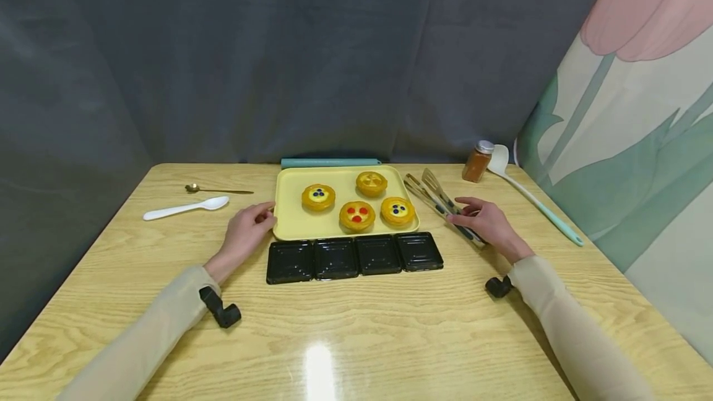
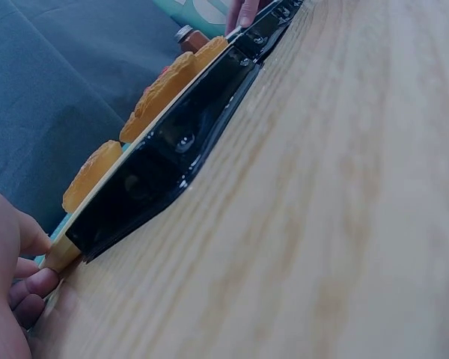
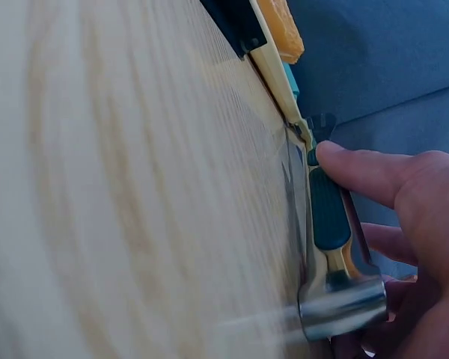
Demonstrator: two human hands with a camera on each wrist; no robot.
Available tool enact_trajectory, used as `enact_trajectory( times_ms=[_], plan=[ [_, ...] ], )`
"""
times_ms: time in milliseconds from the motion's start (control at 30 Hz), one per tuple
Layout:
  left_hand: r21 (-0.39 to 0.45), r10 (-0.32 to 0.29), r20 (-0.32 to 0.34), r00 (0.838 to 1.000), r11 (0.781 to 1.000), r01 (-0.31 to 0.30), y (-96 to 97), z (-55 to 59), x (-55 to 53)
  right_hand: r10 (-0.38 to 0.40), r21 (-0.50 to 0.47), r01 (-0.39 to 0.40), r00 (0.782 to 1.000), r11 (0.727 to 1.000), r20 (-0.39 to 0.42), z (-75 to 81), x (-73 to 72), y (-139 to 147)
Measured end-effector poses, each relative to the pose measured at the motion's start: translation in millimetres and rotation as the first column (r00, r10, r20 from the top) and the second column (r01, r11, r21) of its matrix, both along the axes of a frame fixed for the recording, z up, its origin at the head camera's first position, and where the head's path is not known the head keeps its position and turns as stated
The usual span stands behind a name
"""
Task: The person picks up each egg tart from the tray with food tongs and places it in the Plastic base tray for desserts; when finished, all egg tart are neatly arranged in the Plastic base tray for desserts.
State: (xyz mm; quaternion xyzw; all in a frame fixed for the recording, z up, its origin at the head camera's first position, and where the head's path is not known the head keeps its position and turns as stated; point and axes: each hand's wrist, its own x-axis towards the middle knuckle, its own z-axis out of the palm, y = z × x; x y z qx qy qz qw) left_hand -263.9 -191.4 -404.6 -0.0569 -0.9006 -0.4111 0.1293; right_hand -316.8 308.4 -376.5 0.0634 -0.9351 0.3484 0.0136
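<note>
My left hand [image 1: 249, 232] pinches the left edge of a pale yellow tray [image 1: 289, 221]; in the left wrist view its fingers [image 2: 31, 284] meet the tray's corner. Several egg tarts lie on the tray: a blue-dotted tart [image 1: 319, 197] at left, another blue-dotted tart [image 1: 398, 211] at right, a red-dotted tart [image 1: 357, 216] in front and a plain yellow-topped tart [image 1: 371, 184] behind. My right hand [image 1: 487, 226] grips metal tongs [image 3: 331, 213] by their dark green handles, thumb on the near side. Slotted tong heads [image 1: 437, 184] point toward the tray, spread apart.
A black plastic tray [image 1: 335, 258] with several square compartments lies along the yellow tray's front edge. At left are a white spoon [image 1: 186, 207] and a small gold spoon [image 1: 220, 190]. A teal roll [image 1: 330, 163], a spice jar [image 1: 478, 161] and a long-handled white ladle [image 1: 535, 198] lie behind and right.
</note>
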Motion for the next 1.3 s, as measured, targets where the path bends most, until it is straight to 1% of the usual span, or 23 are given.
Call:
enact_trajectory(
  times_ms=[200, 467, 533, 700, 800, 967, 1167, 1300],
  plan=[
    [-0.001, 0.003, 0.018, 1.000, 1.000, -0.003, -3.1, -0.2, 0.5, 0.006, 0.063, -0.002, 0.998, 0.998, -0.063, 1.0, 0.2, -10.5],
    [0.012, 0.000, 0.023, 1.000, 1.000, 0.000, -4.2, -2.5, 0.0, 0.008, 0.120, 0.012, 0.985, 0.993, -0.172, 0.4, 1.0, -12.4],
    [0.014, -0.001, 0.022, 1.000, 1.000, 0.001, -3.9, -2.5, -0.4, 0.011, 0.122, 0.012, 0.982, 0.992, -0.188, 2.9, 2.5, -11.6],
    [0.014, -0.007, 0.016, 1.000, 1.000, 0.006, -2.1, -0.7, -1.0, 0.017, 0.092, 0.003, 0.976, 0.996, -0.217, 13.3, 7.9, -9.1],
    [0.014, -0.006, 0.017, 1.000, 1.000, 0.006, -1.4, -0.1, -1.0, 0.034, 0.087, -0.012, 0.966, 0.996, -0.258, 19.4, 10.7, -8.7],
    [0.016, -0.003, 0.019, 1.000, 1.000, 0.003, -1.4, 0.4, -0.4, 0.095, 0.109, -0.064, 0.946, 0.992, -0.310, 26.4, 13.0, -10.7],
    [0.019, -0.002, 0.022, 1.000, 1.000, 0.001, -2.1, 0.0, -0.6, 0.155, 0.162, -0.103, 0.922, 0.981, -0.354, 32.6, 16.4, -15.9],
    [0.019, -0.006, 0.022, 1.000, 1.000, 0.006, -1.9, -0.4, -1.0, 0.176, 0.184, -0.114, 0.913, 0.976, -0.367, 35.2, 19.6, -18.2]
  ],
)
